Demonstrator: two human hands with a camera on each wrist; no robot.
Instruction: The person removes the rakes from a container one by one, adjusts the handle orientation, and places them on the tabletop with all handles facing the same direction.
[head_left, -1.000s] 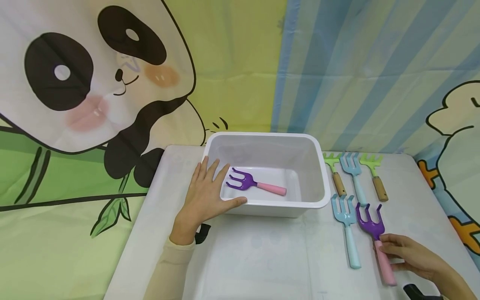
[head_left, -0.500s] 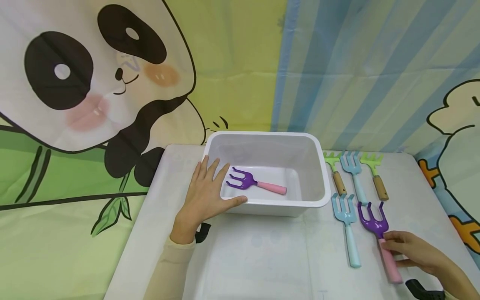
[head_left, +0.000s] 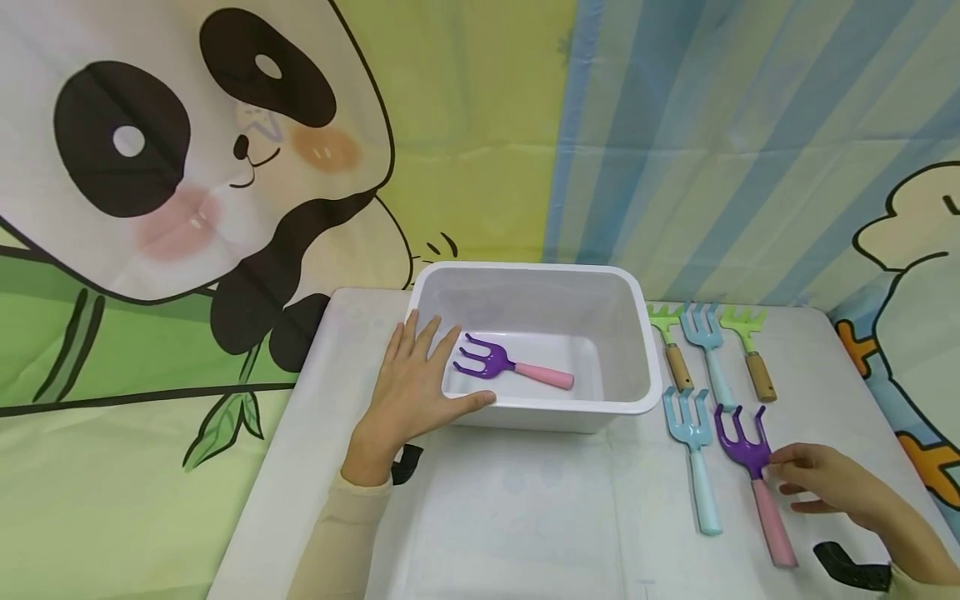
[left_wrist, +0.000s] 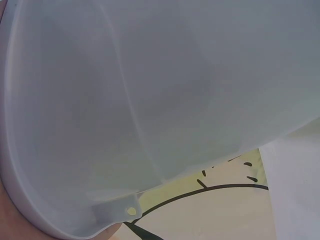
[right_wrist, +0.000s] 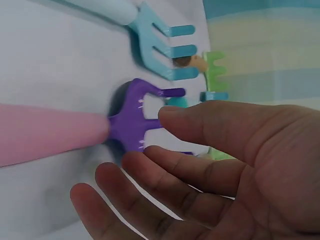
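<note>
My left hand rests with spread fingers on the left rim of a white plastic bin. Inside the bin lies a small hand fork with purple tines and a pink handle. At the right of the table, a second purple and pink hand fork lies flat, tines pointing away. My right hand hovers beside its neck, fingers loosely bent. In the right wrist view, the thumb and fingers stand apart in front of the purple head and grip nothing. The left wrist view shows mainly the bin's outer wall.
Left of the second purple fork lies a light blue hand fork. Behind are another light blue fork and two green rakes with wooden handles, one left and one right. A printed cloth hangs behind the white table.
My right hand has let go of the pink handle and moved up toward the fork's neck. The fork shifted slightly right, then a little back left. My left hand stays on the bin.
</note>
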